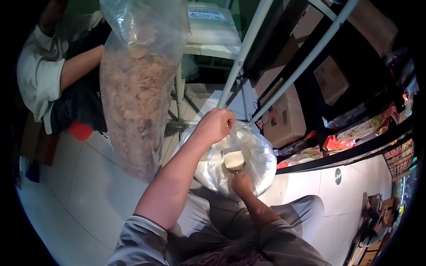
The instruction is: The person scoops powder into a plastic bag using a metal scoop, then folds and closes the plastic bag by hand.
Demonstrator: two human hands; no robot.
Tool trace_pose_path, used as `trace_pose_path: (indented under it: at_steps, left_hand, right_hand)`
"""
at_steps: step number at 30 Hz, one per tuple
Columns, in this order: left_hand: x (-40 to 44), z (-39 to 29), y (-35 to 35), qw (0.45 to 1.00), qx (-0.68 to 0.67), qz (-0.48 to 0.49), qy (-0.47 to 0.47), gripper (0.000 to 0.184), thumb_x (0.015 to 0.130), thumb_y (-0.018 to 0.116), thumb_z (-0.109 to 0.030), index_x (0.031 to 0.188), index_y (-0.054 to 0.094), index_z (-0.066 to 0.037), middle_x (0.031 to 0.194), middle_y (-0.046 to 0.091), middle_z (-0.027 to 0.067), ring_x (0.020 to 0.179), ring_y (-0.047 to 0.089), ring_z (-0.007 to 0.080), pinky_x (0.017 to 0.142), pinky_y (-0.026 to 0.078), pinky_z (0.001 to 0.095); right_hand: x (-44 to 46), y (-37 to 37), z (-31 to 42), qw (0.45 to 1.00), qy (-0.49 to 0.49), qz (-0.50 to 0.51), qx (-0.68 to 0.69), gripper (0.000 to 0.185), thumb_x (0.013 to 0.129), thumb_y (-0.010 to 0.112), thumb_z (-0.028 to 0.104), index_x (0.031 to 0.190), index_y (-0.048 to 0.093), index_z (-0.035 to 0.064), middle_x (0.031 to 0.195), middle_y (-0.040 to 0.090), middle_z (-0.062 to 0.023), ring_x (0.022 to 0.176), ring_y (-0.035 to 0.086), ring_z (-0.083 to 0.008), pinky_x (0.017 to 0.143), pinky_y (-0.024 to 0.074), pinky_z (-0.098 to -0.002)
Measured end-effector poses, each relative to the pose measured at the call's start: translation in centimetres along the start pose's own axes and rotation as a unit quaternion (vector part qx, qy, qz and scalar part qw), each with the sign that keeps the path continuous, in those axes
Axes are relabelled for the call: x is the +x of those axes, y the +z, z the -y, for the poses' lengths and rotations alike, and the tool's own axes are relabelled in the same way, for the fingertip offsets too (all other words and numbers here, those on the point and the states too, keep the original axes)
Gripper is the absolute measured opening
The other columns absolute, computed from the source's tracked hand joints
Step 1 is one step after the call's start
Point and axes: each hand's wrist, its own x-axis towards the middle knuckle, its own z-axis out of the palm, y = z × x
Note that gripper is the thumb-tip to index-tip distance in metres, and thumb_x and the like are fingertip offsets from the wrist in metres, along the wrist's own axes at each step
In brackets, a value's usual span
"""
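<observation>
My right grip (243, 184) is wrapped narrowly around the short handle of a scoop (234, 162), whose cup faces up within the mouth of a clear plastic bag (266, 162) in front of my knees. The cup is cream-coloured, and I cannot tell how much it carries. My left grip (216, 125) hangs at the bag's far side with its fingers bent inward; the tips are hidden, so I cannot tell how tightly it closes or whether it has hold of the film.

The carton (284, 119) beyond the bag bears dark print, and the package (208, 17) on the metal rack (250, 44) a blue label, both too small for me to read. Reddish script runs across my shirt (222, 258), illegible too. A round green sticker (338, 176) marks the floor (301, 188).

The rack's legs stand close behind my left grip. A tall sack (137, 88) of brown pieces borders my left forearm, with another person's forearm (82, 66) reaching behind it. To the right, tiles stretch below a black shelf edge (306, 166).
</observation>
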Motion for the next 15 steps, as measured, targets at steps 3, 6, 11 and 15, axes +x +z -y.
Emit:
trace_pose_path:
  at_steps: [3, 6, 11, 15]
  left_hand:
    - [0.2, 0.1, 0.1, 1.000, -0.009, 0.004, 0.008, 0.016, 0.065, 0.075, -0.002, 0.075, 0.063, 0.001, 0.075, 0.064, 0.0168, 0.073, 0.064, 0.0315, 0.067, 0.049, 0.0379]
    - [0.2, -0.4, 0.1, 0.999, -0.027, 0.017, -0.017, 0.016, 0.066, 0.075, -0.003, 0.076, 0.063, 0.001, 0.075, 0.065, 0.0166, 0.073, 0.064, 0.0308, 0.068, 0.050, 0.0377]
    - [0.3, 0.3, 0.3, 0.999, -0.036, 0.023, -0.018, 0.017, 0.066, 0.075, -0.003, 0.077, 0.063, 0.001, 0.075, 0.065, 0.0166, 0.074, 0.064, 0.0302, 0.069, 0.050, 0.0373]
    - [0.1, -0.3, -0.3, 0.999, -0.036, 0.030, -0.027, 0.015, 0.066, 0.074, -0.002, 0.077, 0.063, 0.001, 0.075, 0.065, 0.0162, 0.075, 0.064, 0.0298, 0.071, 0.050, 0.0375]
  right_hand:
    - [-1.5, -0.7, 0.9, 1.000, 0.024, -0.005, 0.016, 0.034, 0.087, 0.053, 0.029, 0.095, 0.062, -0.0025, 0.098, 0.066, -0.0276, 0.094, 0.064, -0.0435, 0.081, 0.0511, -0.0499]
    - [-2.9, -1.3, 0.5, 0.997, -0.010, -0.032, 0.068, 0.037, 0.090, 0.056, 0.030, 0.085, 0.060, -0.0068, 0.085, 0.064, -0.0309, 0.082, 0.064, -0.0473, 0.074, 0.0508, -0.0523]
    - [-5.7, -3.6, -0.5, 0.997, 0.001, -0.015, 0.077, 0.039, 0.091, 0.055, 0.031, 0.086, 0.059, -0.0068, 0.085, 0.064, -0.0323, 0.084, 0.062, -0.0494, 0.076, 0.0490, -0.0538]
    - [-7.7, -5.2, -0.9, 0.995, 0.028, -0.019, 0.096, 0.039, 0.092, 0.055, 0.029, 0.082, 0.056, -0.0091, 0.080, 0.061, -0.0351, 0.081, 0.060, -0.0528, 0.072, 0.0471, -0.0552]
